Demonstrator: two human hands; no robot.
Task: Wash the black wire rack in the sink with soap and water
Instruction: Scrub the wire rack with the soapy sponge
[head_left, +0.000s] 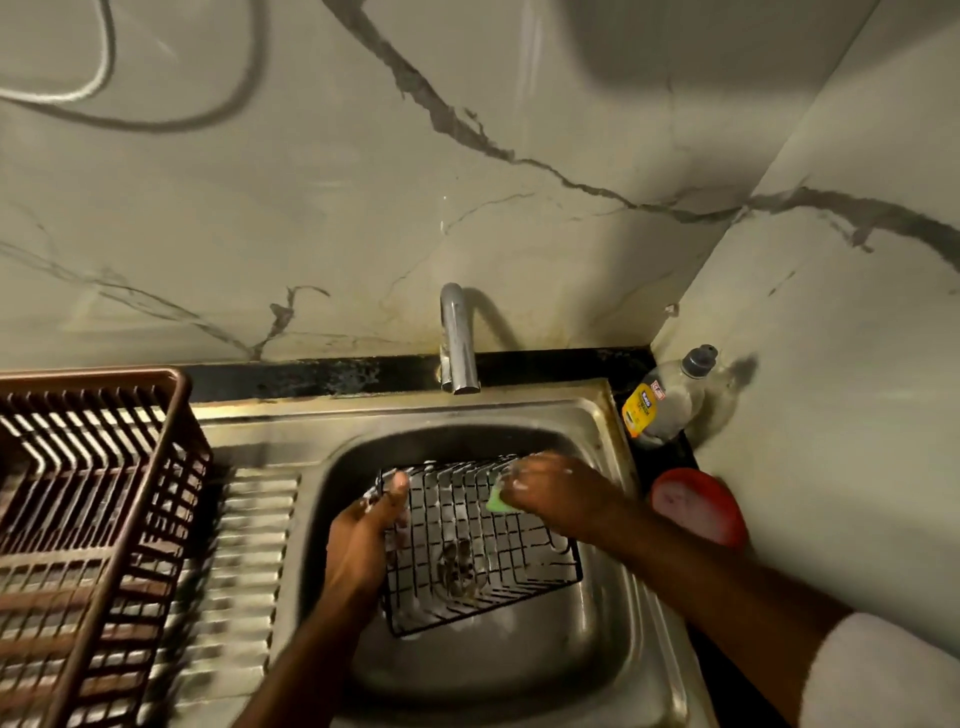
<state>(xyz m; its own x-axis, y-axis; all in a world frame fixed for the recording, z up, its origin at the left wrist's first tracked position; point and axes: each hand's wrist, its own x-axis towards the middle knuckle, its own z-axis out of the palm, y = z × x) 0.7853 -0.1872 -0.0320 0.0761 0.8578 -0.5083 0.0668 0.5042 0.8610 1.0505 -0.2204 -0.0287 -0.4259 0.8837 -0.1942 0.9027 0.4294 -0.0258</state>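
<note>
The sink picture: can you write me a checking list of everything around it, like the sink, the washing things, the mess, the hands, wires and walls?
Surface: steel sink, ribbed drainboard on its left.
Job's things: black wire rack in the basin, foamy; green sponge on its far edge.
Clutter: dish soap bottle and red lid at right; brown dish basket at left.
Hands: left hand grips the rack's left side; right hand holds the sponge.
Cables: hose looping on the wall, top left.
Surroundings: marble-look wall; faucet, no water seen running.

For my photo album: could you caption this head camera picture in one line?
Left hand holds the black wire rack in the sink while the right hand scrubs it with a green sponge.
</note>
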